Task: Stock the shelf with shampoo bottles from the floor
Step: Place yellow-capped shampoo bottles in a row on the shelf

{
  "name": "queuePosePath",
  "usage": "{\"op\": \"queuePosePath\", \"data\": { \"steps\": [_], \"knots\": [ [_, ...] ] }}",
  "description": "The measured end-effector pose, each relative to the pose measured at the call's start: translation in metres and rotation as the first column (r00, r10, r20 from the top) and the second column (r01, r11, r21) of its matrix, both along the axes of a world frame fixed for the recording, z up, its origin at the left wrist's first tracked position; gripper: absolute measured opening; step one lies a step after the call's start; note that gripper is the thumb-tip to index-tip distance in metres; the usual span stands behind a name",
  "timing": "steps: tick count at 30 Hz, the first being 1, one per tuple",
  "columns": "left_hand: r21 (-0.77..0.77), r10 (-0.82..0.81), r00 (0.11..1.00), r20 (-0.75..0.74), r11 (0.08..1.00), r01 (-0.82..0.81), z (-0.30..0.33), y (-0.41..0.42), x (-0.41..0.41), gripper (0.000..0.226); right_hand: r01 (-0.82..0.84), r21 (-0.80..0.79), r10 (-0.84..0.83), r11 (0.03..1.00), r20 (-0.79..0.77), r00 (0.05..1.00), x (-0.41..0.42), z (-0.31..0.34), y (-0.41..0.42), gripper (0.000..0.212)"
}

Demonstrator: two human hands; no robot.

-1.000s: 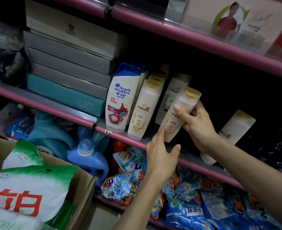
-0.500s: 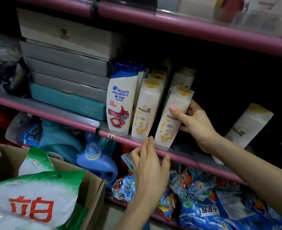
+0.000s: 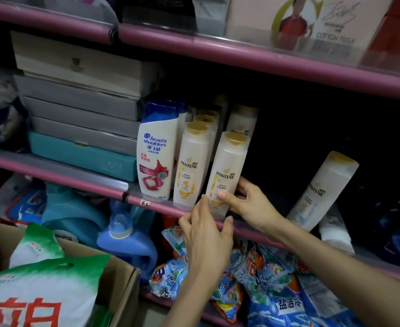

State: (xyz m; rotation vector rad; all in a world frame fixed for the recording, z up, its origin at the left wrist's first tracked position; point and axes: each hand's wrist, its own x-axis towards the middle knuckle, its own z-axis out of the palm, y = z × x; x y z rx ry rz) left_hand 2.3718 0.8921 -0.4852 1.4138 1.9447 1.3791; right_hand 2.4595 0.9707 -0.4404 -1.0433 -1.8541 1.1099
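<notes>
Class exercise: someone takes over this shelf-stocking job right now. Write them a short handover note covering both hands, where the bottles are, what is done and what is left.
Right hand: grip on the lower part of a Pantene bottle, standing at the shelf edge.
Left hand: fingers touch that bottle's base; holds nothing.
Done: a Head & Shoulders bottle and a row of Pantene stand left of it.
Left: let go of this bottle; another Pantene leans tilted further right and probably needs straightening. The floor stock is out of view.
</notes>
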Motion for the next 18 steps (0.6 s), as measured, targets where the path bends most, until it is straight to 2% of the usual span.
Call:
{"op": "queuePosePath", "data": {
  "steps": [10,14,17,18],
  "knots": [
    [-0.026,-0.011,1.000,0.022,1.000,0.012,0.000,0.001,-0.006,0.065,-0.006,0.001,0.006,1.000,0.015,1.000,0.001,-0.002,0.002,0.029],
    [0.074,0.051,0.995,0.084,0.996,-0.057,0.009,-0.007,-0.003,0.054,-0.036,-0.010,0.037,0.999,0.077,0.996,0.003,0.011,-0.001,0.045],
    [0.206,0.024,0.987,0.156,0.977,-0.056,0.018,-0.012,0.007,0.041,0.114,0.010,-0.114,0.993,0.144,0.983,0.013,0.032,-0.008,0.061],
    [0.234,-0.004,0.986,0.169,0.972,-0.036,0.020,-0.013,0.012,0.038,0.187,0.080,-0.198,0.979,0.170,0.965,0.020,0.041,-0.011,0.060]
  ]
}}
